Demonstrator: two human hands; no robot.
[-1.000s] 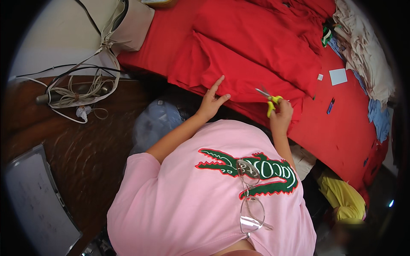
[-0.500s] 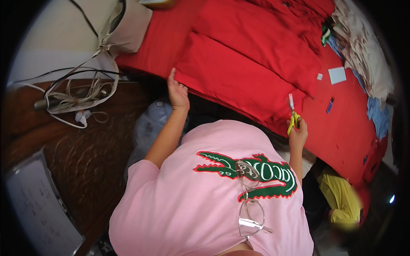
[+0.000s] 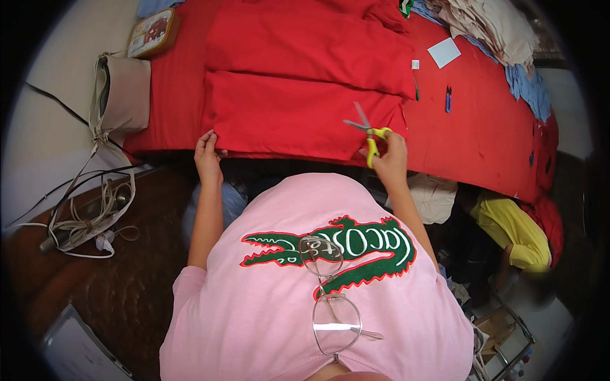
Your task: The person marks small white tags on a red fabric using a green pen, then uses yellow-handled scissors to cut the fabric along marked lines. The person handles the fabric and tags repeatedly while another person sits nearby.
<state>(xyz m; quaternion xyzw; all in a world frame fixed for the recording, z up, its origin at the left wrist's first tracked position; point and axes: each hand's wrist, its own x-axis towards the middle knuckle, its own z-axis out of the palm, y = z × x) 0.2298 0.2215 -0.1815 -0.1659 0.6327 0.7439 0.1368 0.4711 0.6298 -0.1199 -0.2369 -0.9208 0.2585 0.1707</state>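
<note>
Folded red cloth (image 3: 279, 117) lies in layers at the near edge of the table. With my left hand (image 3: 208, 157) I pinch its near left corner between closed fingers. My right hand (image 3: 392, 157) holds scissors (image 3: 371, 143) by their yellow handles. Their blades are spread apart and point away from me above the cloth's near right part. Part of the right fingers is hidden behind the handles.
The red-covered table (image 3: 470, 146) carries a white card (image 3: 444, 52), a blue pen (image 3: 448, 100) and a pale cloth heap (image 3: 492, 28). A beige bag (image 3: 127, 92) stands left, by tangled cables (image 3: 95, 209). Someone in a yellow garment (image 3: 508, 228) is at the right.
The view has turned, so the table edge lies more level. The scissor blades, together before, are now spread and farther over the cloth. My left fingers, stretched before, have closed at the corner.
</note>
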